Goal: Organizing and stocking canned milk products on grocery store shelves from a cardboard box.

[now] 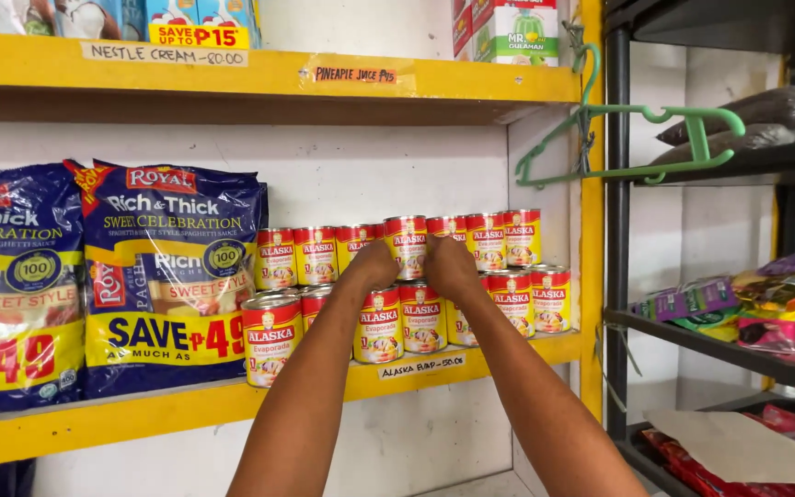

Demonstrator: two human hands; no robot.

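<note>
Both my arms reach up to a yellow shelf stacked with red and yellow tin cans in two layers. My left hand and my right hand together grip one upper-layer can, one hand on each side of it. Lower-row cans stand along the shelf's front edge below my hands. More upper-row cans sit to the left, and upper-row cans to the right. My fingers are hidden behind the can.
Two large blue pasta-and-sauce packs lean at the shelf's left. A yellow upper shelf carries cartons. A green plastic hanger hangs at the right post. A black metal rack at the right carries colourful sachets.
</note>
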